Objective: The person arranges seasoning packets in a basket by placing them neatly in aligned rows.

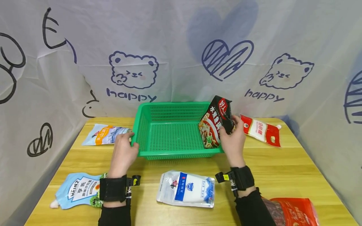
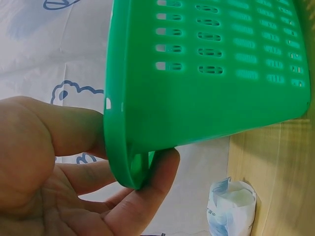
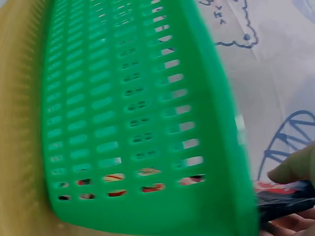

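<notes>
A green plastic basket [image 1: 181, 153] with slotted walls stands at the back of the table. My left hand [image 1: 123, 153] grips its left rim; the left wrist view shows the thumb and fingers [image 2: 165, 169] on either side of that edge. At the basket's right end, a black and red seasoning packet [image 1: 213, 127] leans tilted, its lower part within the walls. My right hand [image 1: 234, 141] pinches the packet's right edge near the top. Through the slots in the right wrist view, bits of the packet [image 3: 115, 177] show inside the basket [image 3: 147, 216].
A blue and orange pouch [image 1: 106, 135] lies left of the basket, a red and white bag [image 1: 263, 130] to the right. Nearer are a light-blue Heinz pouch [image 1: 80, 190], a white and blue packet [image 1: 189, 190] and a red bag [image 1: 297, 212]. White cloth [image 1: 181, 47] hangs behind.
</notes>
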Demonstrator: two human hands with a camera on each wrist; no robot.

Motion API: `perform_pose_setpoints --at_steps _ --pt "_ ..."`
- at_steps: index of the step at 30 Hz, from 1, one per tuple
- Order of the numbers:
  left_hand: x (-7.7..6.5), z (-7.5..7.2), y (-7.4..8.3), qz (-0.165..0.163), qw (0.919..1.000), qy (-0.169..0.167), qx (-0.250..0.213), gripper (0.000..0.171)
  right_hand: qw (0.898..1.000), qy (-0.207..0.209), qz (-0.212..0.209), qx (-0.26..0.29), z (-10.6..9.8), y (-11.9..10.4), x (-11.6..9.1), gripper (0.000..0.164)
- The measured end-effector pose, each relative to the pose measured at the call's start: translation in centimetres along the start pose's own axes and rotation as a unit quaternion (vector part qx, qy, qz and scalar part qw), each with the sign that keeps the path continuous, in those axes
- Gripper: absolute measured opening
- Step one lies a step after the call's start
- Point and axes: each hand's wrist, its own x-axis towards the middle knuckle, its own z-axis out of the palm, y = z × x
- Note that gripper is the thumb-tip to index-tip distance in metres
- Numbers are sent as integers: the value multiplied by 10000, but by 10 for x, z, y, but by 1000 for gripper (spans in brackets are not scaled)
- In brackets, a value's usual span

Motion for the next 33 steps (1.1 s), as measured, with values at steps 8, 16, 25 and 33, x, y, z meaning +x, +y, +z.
perform_pose_setpoints --at_steps 8,16,25,33 --pt "0 0 1 -19 10000 -24 -14 51 9964 279 -788 -124 -24 -31 2 64" --pt "2 0 0 -16 10000 -54 -24 52 9872 332 -1366 -756 -56 -50 16 62" --pt "1 0 0 -10 10000 -87 -38 51 9642 -382 -1797 -1911 -85 -24 53 67" --pt "0 -1 1 -83 9999 -130 -35 53 9383 -1392 -1075 -2978 -91 27 79 75"
